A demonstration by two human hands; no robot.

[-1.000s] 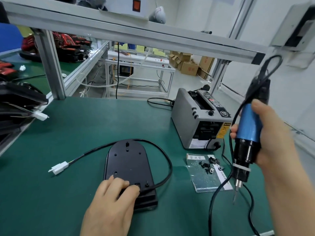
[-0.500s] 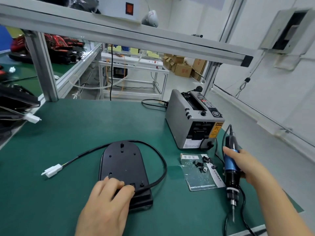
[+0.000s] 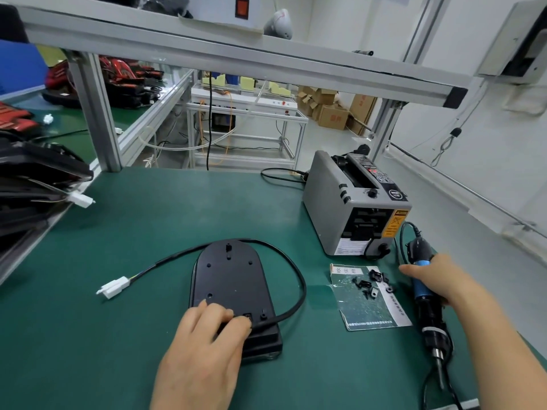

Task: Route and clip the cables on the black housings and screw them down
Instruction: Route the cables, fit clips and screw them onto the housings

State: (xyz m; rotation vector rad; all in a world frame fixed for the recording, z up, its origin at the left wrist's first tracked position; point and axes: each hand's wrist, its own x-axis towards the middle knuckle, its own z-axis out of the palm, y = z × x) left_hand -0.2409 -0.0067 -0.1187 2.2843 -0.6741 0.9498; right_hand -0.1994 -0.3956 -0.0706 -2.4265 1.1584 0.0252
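A black housing lies flat on the green mat, near the middle. Its black cable loops around the right side and the top, ending in a white connector on the left. My left hand rests on the housing's near end, with bent fingertips pressing where the cable comes out. At the mat's right edge lies a blue and black electric screwdriver, bit pointing toward me, and my right hand grips its blue body. Several small black clips and screws lie on a green booklet.
A grey tape dispenser stands at the back right, just behind the booklet. More black housings are stacked at the left edge. An aluminium frame post and a shelf beam cross the back. The table's right edge runs close to the screwdriver.
My right hand has brought the screwdriver down from upright in the air to lying on the mat at the right edge. My left hand has stayed on the housing.
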